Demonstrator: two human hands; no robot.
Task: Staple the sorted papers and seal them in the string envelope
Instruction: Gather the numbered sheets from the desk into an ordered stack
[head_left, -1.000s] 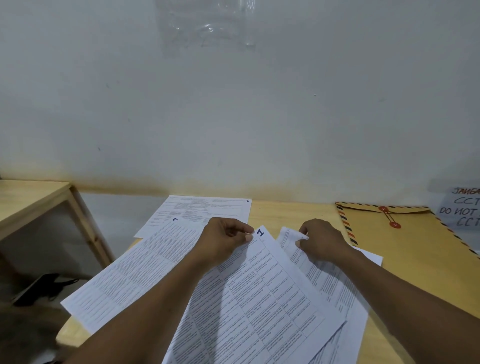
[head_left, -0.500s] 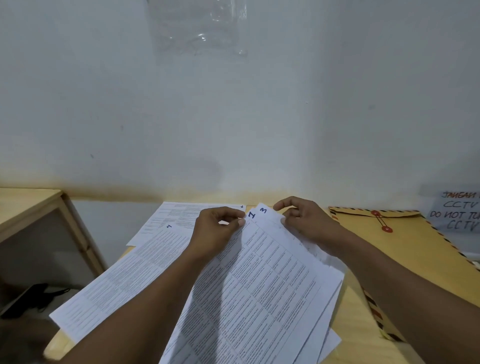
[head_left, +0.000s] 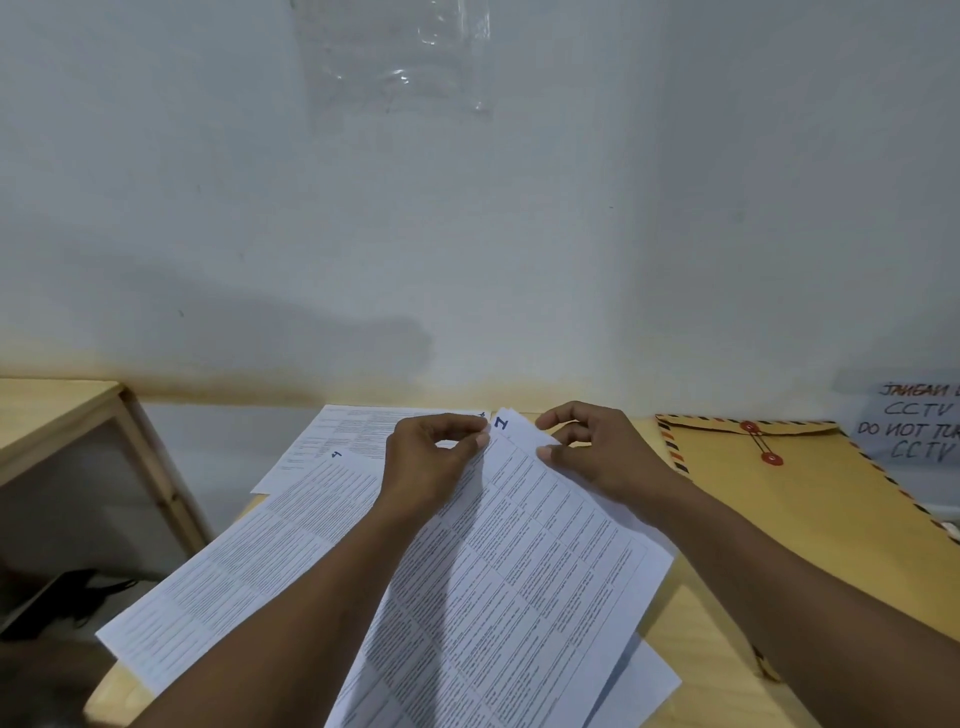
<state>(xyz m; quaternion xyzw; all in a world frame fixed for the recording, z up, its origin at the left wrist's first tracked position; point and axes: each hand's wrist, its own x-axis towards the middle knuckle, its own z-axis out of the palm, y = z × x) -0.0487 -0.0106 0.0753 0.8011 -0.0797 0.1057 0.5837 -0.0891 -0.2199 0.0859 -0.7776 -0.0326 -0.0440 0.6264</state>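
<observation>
My left hand (head_left: 434, 465) pinches the top left corner of a printed sheet marked "1" (head_left: 524, 566), which lies on top of a small stack. At the stack's top right corner my right hand (head_left: 597, 452) holds the sheets, thumb on top and fingers curled behind. Another sheet marked "4" (head_left: 249, 566) lies flat to the left, and one more sheet (head_left: 332, 436) lies behind it near the wall. A brown string envelope (head_left: 810, 525) with red buttons and a striped border rests flat on the right of the wooden table (head_left: 696, 670). No stapler is in view.
A white wall stands close behind the table. A handwritten CCTV notice (head_left: 914, 426) leans at the far right. A second wooden table (head_left: 57, 415) stands to the left across a gap, with a dark object (head_left: 57, 603) on the floor below.
My right hand brought the sheet marked "3" in behind sheet "1"; its number no longer shows. The top corners of the sheets now sit closer together. The view tilted slightly.
</observation>
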